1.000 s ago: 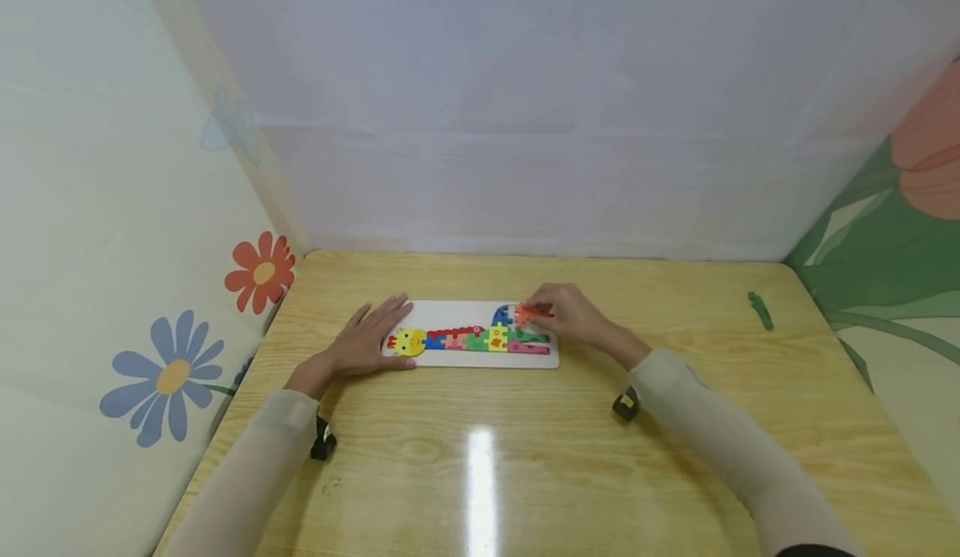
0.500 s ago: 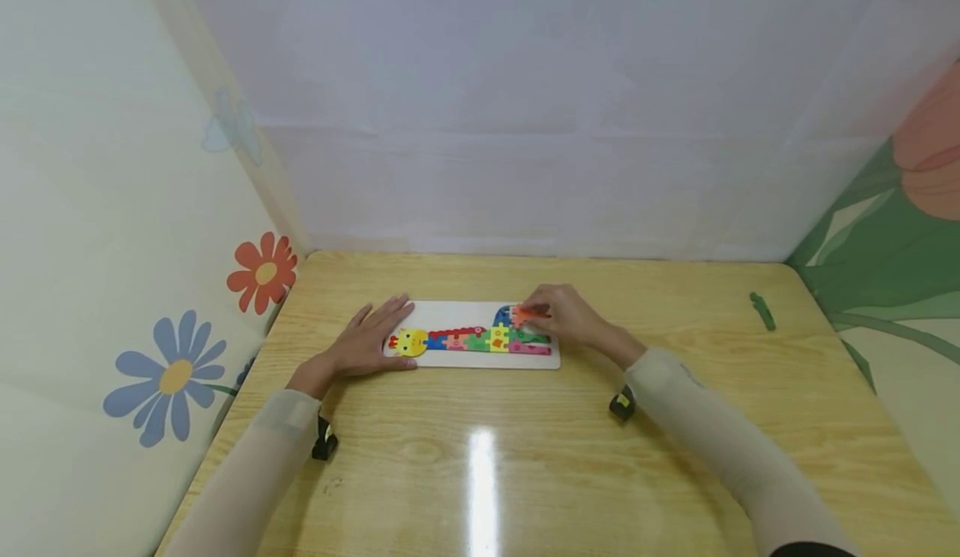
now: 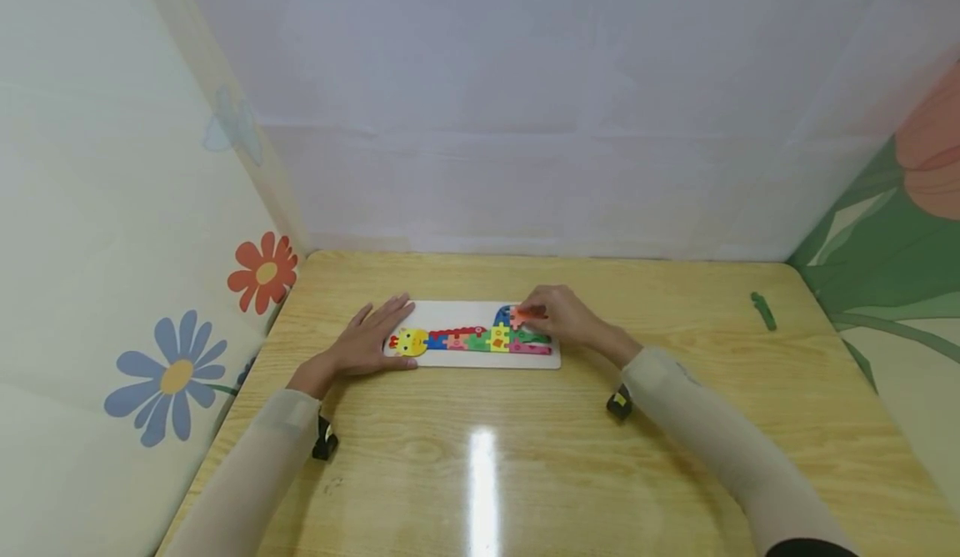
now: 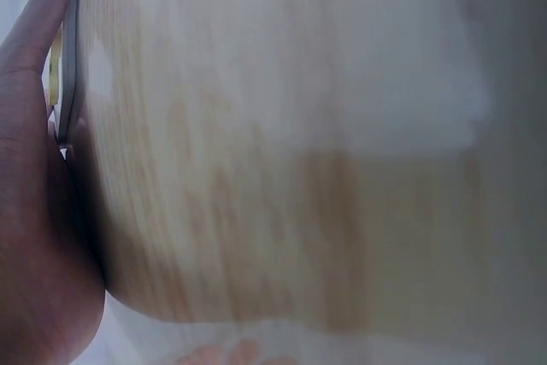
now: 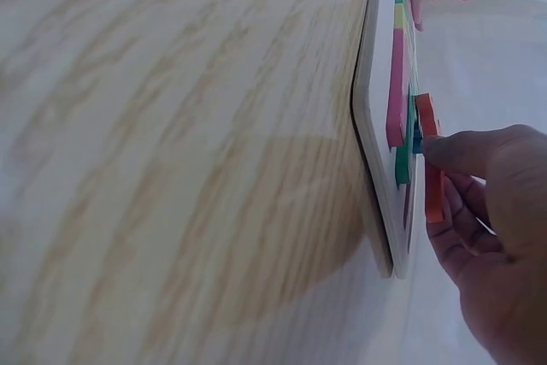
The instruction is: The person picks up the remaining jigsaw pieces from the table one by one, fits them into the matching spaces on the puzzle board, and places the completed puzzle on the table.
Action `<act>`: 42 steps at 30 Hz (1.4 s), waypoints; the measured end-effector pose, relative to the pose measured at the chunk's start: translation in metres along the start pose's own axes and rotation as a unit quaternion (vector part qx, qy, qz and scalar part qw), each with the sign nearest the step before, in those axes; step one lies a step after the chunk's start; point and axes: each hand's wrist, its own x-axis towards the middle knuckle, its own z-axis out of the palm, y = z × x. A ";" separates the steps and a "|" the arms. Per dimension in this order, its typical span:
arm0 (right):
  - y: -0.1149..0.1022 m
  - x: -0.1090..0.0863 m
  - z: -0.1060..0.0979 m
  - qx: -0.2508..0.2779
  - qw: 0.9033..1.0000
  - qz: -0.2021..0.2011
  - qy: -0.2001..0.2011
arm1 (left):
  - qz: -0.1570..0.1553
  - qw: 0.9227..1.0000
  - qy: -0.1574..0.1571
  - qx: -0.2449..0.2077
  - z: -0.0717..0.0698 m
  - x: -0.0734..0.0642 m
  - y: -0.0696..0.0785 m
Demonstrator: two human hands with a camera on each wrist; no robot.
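A white puzzle board (image 3: 450, 312) lies lengthwise on the table, bearing a giraffe of bright jigsaw pieces with its yellow head (image 3: 410, 342) at the left end. My left hand (image 3: 363, 344) rests at that end with straight, spread fingers, the thumb along the near edge. At the board's right end, my right hand (image 3: 562, 315) pinches an orange puzzle piece (image 5: 434, 198) between thumb and fingers. In the right wrist view this piece stands tilted at the giraffe's body, beside green and pink pieces. The fingers partly cover it in the head view.
A loose green puzzle piece (image 3: 764, 311) lies at the far right of the wooden table (image 3: 420, 474). A plain pale cloth (image 3: 525, 123) hangs behind the table, and flower-patterned sheets flank both sides. Both wrists wear small black cameras.
My right hand has shifted slightly left with the orange puzzle piece, closer to the blue piece. The left hand and the board hold their places.
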 end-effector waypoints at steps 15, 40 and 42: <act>0.001 0.005 -0.001 -0.009 1.000 -0.002 -0.012 | 0.003 1.000 0.001 0.001 -0.002 0.004 0.000; 0.013 0.013 -0.001 0.041 0.997 0.043 -0.057 | 0.009 1.000 0.004 0.001 0.001 0.001 -0.003; 0.013 0.012 -0.001 0.045 0.997 0.039 -0.057 | 0.009 1.000 0.005 0.002 0.002 0.001 -0.003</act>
